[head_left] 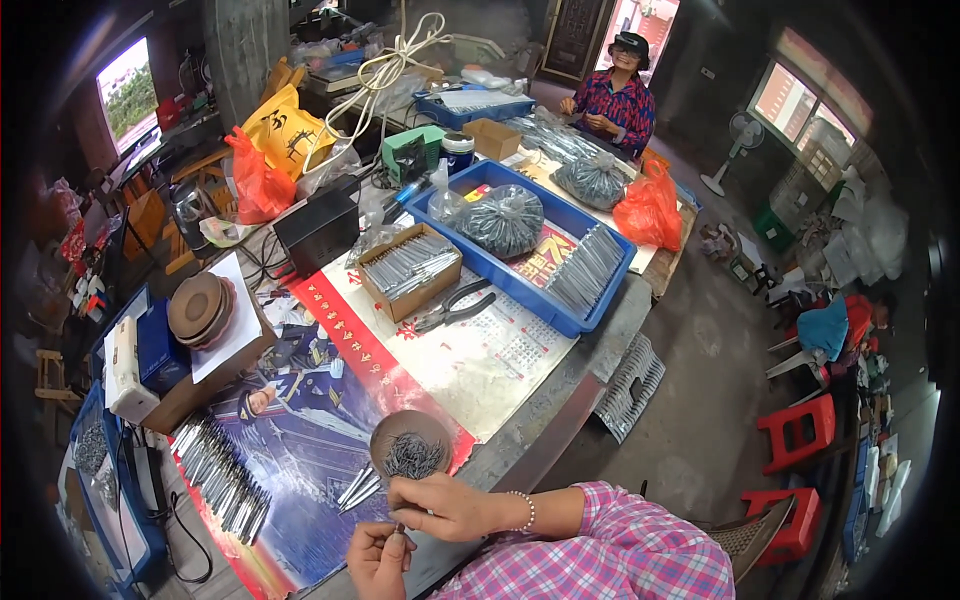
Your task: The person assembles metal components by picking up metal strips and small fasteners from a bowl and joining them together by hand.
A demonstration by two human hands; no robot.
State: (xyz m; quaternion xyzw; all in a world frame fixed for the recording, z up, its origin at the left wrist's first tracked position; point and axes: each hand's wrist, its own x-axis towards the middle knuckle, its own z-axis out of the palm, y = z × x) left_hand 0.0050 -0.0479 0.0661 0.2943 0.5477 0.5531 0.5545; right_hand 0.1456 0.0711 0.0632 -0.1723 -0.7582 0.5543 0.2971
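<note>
My left hand [377, 562] is closed in a pinch at the table's near edge, its thumb up against a tiny dark piece too small to name. Just above it, my right hand [445, 507] has its fingers pressed together, and what they hold is hidden. The two hands almost touch. Right behind my right hand sits a round brown bowl [383, 432] filled with thin dark metal pins [414, 456]. A few slim silver rods [360, 487] lie left of the bowl. Farther left, many similar rods [222, 478] are laid in a slanting row on the poster-covered tabletop.
Black-handled pliers [455, 308] lie beside a cardboard box of rods [410, 270]. A blue tray [590, 322] holds more rods and a filled plastic bag [503, 220]. At left stands a carton with brown discs [200, 308]. Another person [616, 95] is across the table.
</note>
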